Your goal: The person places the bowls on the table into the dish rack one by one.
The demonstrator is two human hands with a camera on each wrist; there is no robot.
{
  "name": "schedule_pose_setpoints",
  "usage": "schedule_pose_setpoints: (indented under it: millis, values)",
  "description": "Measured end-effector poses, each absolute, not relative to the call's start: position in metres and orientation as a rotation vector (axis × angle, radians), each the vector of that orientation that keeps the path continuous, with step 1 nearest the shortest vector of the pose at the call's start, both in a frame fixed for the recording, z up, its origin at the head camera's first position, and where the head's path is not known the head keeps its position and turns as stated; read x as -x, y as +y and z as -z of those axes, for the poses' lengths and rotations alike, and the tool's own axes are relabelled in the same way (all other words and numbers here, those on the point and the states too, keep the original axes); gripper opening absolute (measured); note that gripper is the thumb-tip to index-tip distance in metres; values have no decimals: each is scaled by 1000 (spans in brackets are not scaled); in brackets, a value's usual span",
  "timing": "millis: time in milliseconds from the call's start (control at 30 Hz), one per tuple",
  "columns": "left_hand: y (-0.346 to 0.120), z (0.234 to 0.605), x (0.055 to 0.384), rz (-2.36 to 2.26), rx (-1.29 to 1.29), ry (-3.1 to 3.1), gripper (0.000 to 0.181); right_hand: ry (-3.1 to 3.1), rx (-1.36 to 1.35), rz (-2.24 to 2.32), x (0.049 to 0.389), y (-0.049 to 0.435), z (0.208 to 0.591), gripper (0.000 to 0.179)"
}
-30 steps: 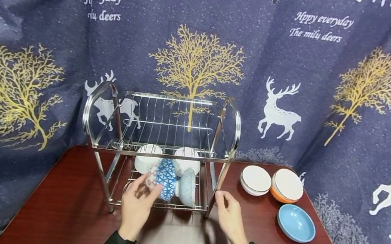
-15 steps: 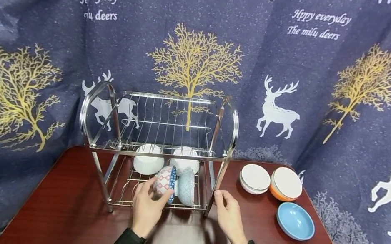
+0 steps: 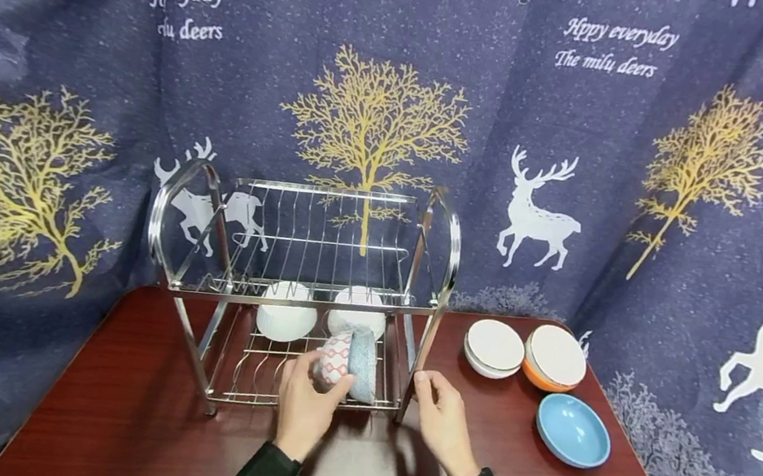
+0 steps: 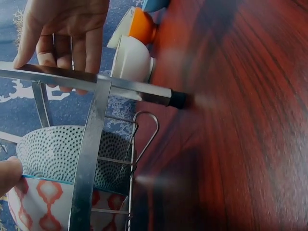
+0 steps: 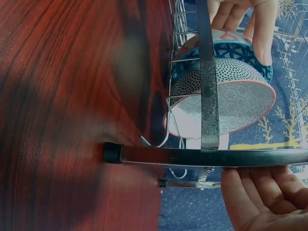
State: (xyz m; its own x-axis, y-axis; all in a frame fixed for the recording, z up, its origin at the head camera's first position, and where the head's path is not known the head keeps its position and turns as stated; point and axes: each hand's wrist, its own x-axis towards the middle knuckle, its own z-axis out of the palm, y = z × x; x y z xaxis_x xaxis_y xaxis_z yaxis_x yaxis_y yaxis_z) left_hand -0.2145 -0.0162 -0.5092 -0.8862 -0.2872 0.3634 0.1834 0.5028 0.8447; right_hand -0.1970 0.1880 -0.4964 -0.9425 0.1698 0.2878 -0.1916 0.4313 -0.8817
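My left hand (image 3: 306, 414) pinches the rim of a red-and-white patterned bowl (image 3: 336, 357) on the lower tier of a metal dish rack (image 3: 297, 307). The bowl stands on its side, its blue-patterned inside nested over the base of a dotted bowl (image 3: 363, 375). In the right wrist view the dotted bowl (image 5: 236, 108) shows its pink rim and pale interior. With thumb and fingers on either side, my right hand (image 3: 446, 427) holds the rack's front right post (image 4: 130, 89).
Behind the patterned bowls, two white bowls (image 3: 286, 316) sit on the lower tier. Right of the rack on the red-brown table (image 3: 104, 410) are a white bowl (image 3: 494, 345), an orange bowl with a white inside (image 3: 554, 358) and a blue dish (image 3: 573, 431). A patterned curtain hangs behind.
My left hand has moved right with the red-and-white bowl, turning its blue inside away from view until it meets the dotted bowl. My right hand has stayed at the post.
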Motion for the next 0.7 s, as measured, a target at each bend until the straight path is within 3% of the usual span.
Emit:
schedule_pose_setpoints:
  millis: [700]
  values:
    - [-10, 506, 216, 1429, -56, -2375, 56, -2349, -46, -1492, 197, 188, 496, 26]
